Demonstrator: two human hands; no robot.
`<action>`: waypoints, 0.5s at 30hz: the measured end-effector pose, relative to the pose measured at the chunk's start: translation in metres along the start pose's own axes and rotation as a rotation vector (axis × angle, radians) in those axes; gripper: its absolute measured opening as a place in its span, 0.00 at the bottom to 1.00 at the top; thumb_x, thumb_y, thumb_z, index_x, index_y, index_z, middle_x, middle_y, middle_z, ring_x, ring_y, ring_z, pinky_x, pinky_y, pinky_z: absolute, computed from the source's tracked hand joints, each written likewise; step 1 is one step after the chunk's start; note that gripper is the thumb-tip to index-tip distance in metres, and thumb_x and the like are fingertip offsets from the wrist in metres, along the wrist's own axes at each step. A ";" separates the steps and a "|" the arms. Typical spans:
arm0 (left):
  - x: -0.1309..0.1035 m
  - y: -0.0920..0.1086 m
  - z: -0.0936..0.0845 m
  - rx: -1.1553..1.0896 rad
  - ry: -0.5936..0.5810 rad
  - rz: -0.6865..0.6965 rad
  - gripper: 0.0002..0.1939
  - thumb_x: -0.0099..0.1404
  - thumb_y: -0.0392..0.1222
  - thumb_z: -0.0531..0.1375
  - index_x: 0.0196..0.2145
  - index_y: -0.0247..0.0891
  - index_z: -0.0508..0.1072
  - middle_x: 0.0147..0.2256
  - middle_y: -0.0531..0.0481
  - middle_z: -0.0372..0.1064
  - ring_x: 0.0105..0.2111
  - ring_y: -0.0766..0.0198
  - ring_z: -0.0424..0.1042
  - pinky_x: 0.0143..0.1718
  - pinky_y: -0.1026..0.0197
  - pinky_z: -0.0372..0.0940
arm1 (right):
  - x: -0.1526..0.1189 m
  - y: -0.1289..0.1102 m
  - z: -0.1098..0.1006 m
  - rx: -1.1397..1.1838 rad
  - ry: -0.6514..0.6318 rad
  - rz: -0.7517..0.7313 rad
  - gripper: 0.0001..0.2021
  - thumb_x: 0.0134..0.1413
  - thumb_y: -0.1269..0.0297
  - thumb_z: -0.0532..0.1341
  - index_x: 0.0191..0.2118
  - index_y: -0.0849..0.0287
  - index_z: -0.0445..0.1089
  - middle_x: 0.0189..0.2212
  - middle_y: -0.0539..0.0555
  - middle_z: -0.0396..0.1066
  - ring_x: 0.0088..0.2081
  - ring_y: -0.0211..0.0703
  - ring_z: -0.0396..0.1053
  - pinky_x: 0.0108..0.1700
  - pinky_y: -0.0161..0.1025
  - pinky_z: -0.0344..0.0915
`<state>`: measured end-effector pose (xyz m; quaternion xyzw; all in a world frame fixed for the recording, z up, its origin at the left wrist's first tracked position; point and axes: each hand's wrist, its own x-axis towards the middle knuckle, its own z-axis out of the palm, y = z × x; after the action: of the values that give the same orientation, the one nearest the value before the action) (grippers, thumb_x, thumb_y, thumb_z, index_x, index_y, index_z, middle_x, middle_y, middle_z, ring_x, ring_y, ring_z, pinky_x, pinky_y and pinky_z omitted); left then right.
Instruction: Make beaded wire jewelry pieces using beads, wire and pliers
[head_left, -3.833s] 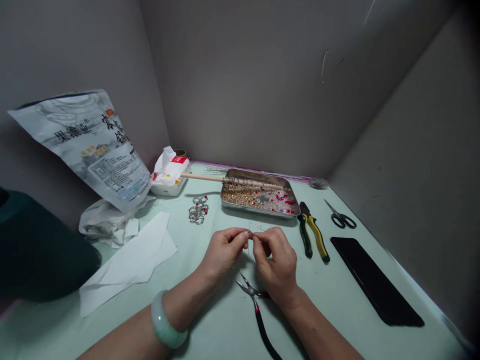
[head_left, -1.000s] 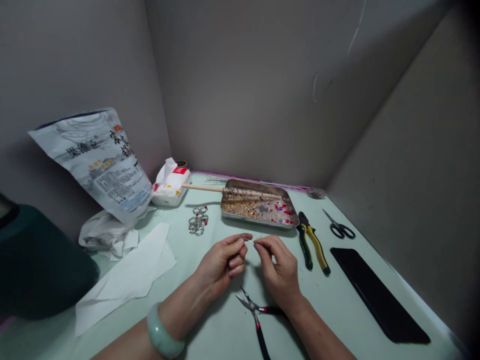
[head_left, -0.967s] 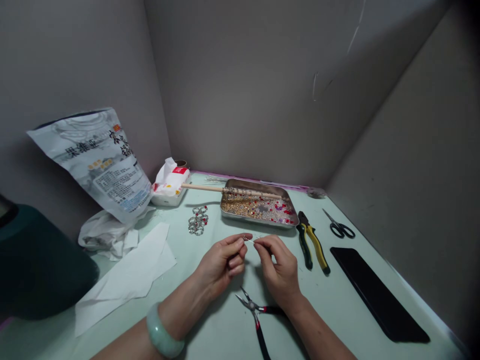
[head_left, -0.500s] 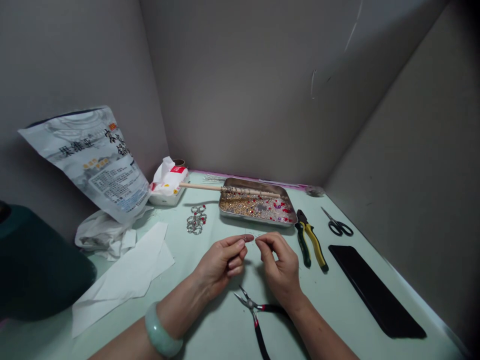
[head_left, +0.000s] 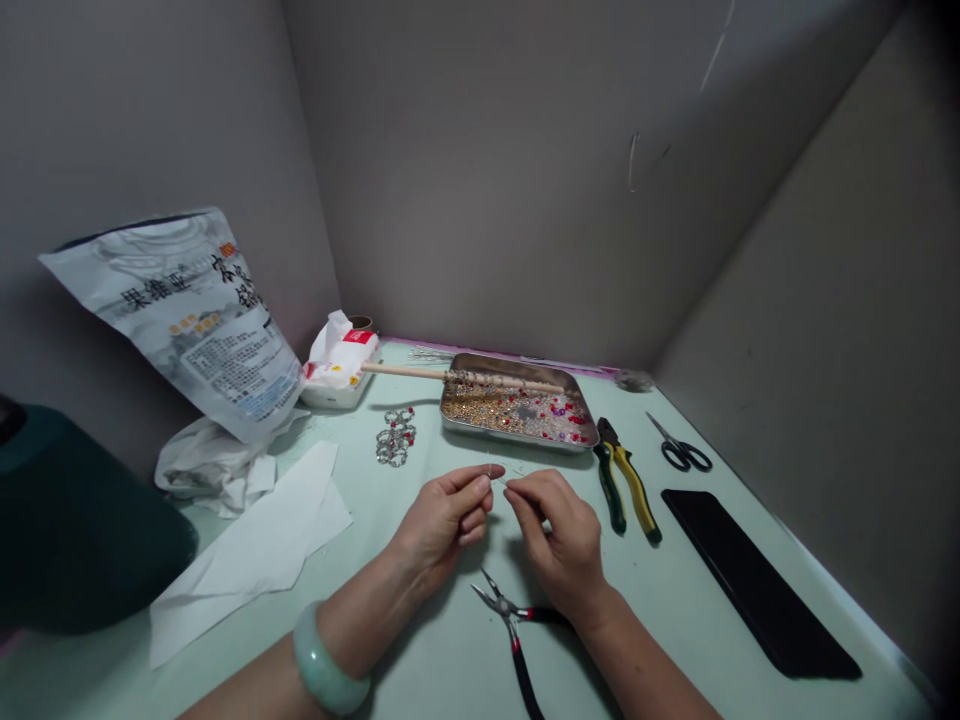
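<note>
Pinching a thin wire-like piece (head_left: 491, 471) between thumb and index finger, the left hand (head_left: 446, 522) is positioned above the table (head_left: 442, 660), at the near side of the metal tray (head_left: 517, 442). The right hand (head_left: 561, 540) is directly opposite, thumb and index fingertips pressed together at the other end of the same piece. The remaining fingers of both hands are curled inward. Details of the piece are too small to read. A pale green bangle (head_left: 328, 662) encircles the left wrist.

Below the hands, pliers with black handles (head_left: 504, 607) lie with jaws spread; one handle runs toward the underside of the right wrist. The tray contains gold-toned, clear, red and purple beads (head_left: 487, 412). A wooden rod (head_left: 405, 371) lies across the tray, one end projecting past its left wall toward the tissue pack (head_left: 341, 365); wound wire surrounds part of its length. Left of the tray, a cluster of rings with red beads (head_left: 395, 438) lies flat. Right of the tray are the green-and-yellow pliers (head_left: 628, 480), the scissors (head_left: 679, 450) and a flat black object (head_left: 757, 580).
</note>
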<state>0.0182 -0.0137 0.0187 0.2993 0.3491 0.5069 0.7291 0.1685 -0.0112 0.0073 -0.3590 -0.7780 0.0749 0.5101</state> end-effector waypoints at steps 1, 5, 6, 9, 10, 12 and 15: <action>0.000 0.000 0.000 0.020 0.003 0.005 0.17 0.55 0.41 0.65 0.41 0.30 0.74 0.21 0.58 0.57 0.16 0.79 0.46 0.17 0.71 0.43 | -0.001 0.001 -0.001 -0.029 0.004 -0.019 0.06 0.57 0.74 0.57 0.38 0.57 0.68 0.31 0.54 0.68 0.32 0.40 0.67 0.34 0.38 0.65; -0.002 0.000 0.003 0.131 0.044 0.068 0.17 0.55 0.43 0.65 0.41 0.32 0.75 0.21 0.56 0.58 0.17 0.78 0.49 0.18 0.69 0.44 | -0.003 0.002 -0.003 -0.151 0.024 -0.070 0.07 0.56 0.73 0.58 0.39 0.57 0.70 0.32 0.54 0.68 0.32 0.40 0.67 0.34 0.38 0.65; -0.002 0.000 0.003 0.165 0.067 0.091 0.17 0.55 0.43 0.65 0.41 0.32 0.76 0.21 0.56 0.59 0.17 0.77 0.49 0.18 0.69 0.44 | -0.003 0.002 -0.003 -0.176 0.027 -0.082 0.07 0.56 0.72 0.59 0.40 0.56 0.70 0.31 0.54 0.68 0.31 0.40 0.67 0.33 0.38 0.65; -0.003 0.002 0.005 0.286 0.142 0.160 0.15 0.54 0.42 0.64 0.39 0.32 0.78 0.19 0.55 0.60 0.17 0.75 0.51 0.18 0.67 0.45 | -0.004 0.001 -0.004 -0.230 0.036 -0.112 0.07 0.55 0.71 0.60 0.39 0.56 0.72 0.29 0.53 0.67 0.30 0.39 0.65 0.31 0.37 0.64; -0.003 0.003 0.005 0.330 0.162 0.183 0.14 0.55 0.41 0.64 0.38 0.32 0.78 0.19 0.54 0.60 0.17 0.74 0.51 0.18 0.67 0.46 | -0.004 0.001 -0.004 -0.234 0.042 -0.111 0.06 0.55 0.71 0.60 0.39 0.56 0.72 0.29 0.53 0.67 0.29 0.39 0.65 0.31 0.37 0.63; -0.002 0.004 0.005 0.428 0.192 0.234 0.11 0.54 0.39 0.63 0.35 0.33 0.79 0.19 0.52 0.63 0.18 0.71 0.55 0.20 0.66 0.49 | -0.003 0.000 -0.004 -0.205 0.056 -0.076 0.06 0.55 0.71 0.60 0.38 0.56 0.72 0.29 0.53 0.67 0.30 0.39 0.65 0.31 0.37 0.64; -0.001 0.004 0.005 0.568 0.214 0.326 0.07 0.53 0.35 0.63 0.31 0.37 0.81 0.22 0.49 0.69 0.23 0.65 0.63 0.27 0.64 0.57 | 0.000 0.000 -0.003 -0.101 0.086 0.018 0.05 0.57 0.71 0.59 0.36 0.56 0.71 0.30 0.53 0.66 0.31 0.38 0.66 0.32 0.36 0.64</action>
<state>0.0197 -0.0138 0.0254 0.4874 0.4983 0.5279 0.4852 0.1706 -0.0121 0.0084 -0.3944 -0.7547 0.0246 0.5237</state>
